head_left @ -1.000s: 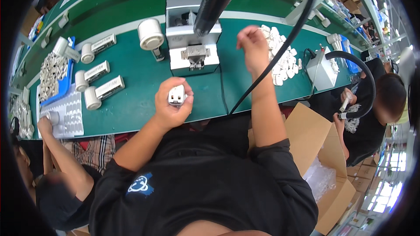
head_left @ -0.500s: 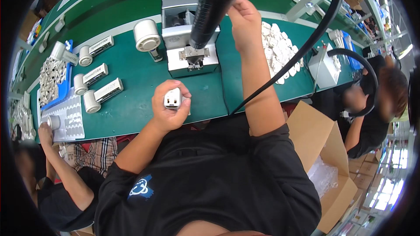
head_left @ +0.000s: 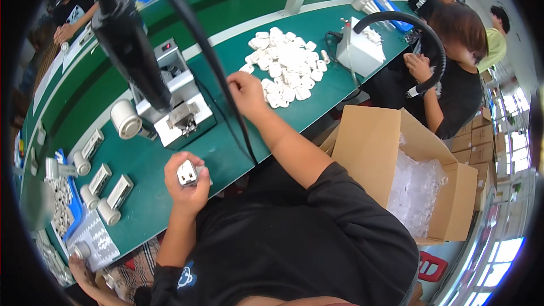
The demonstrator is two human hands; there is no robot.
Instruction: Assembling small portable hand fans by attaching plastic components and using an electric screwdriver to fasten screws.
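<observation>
My left hand (head_left: 187, 184) is closed around a white handheld-fan body (head_left: 187, 174); its end with two small dark slots faces up. My right hand (head_left: 247, 94) is at the left edge of a pile of white rounded plastic covers (head_left: 289, 68), fingers curled together; whether a piece is between them is hidden. Between the hands stands a silver bench machine (head_left: 184, 122) with a metal fixture on its front. A black cylindrical tool (head_left: 133, 51) hangs over it. One white fan with a round head (head_left: 126, 119) rests against the machine's left side.
Several white fans (head_left: 99, 178) lie on the green table (head_left: 153, 204) at left, near a blue tray (head_left: 75, 207) of small parts. A black cable (head_left: 226, 90) crosses before my right forearm. An open carton (head_left: 362, 153) with clear plastic stands at right. Co-workers' hands (head_left: 419, 68) are nearby.
My right hand has come from behind the black tool to the cover pile. The view has swung rightward, showing more of the carton. My left hand still holds the fan body.
</observation>
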